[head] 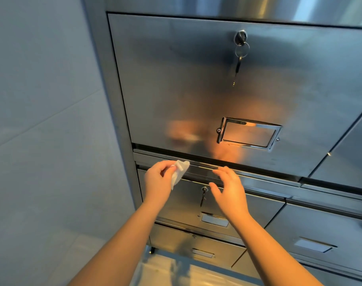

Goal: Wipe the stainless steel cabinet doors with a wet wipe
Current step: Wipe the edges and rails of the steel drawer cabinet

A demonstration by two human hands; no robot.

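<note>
A large stainless steel cabinet door (176, 83) fills the upper view, with a lock and hanging keys (240, 50) and a chrome label holder (249, 133). Below it sits a smaller steel door (258, 207) with its own key (204, 195). My left hand (157, 182) pinches a crumpled white wet wipe (179, 172) just in front of the ledge between the two doors. My right hand (229, 190) hovers beside it with fingers spread, holding nothing, its fingertips close to the ledge.
A pale tiled wall (41, 120) runs along the left of the cabinet. More steel doors (320, 234) with label holders stand to the right and below. A light floor (176, 273) shows between my forearms.
</note>
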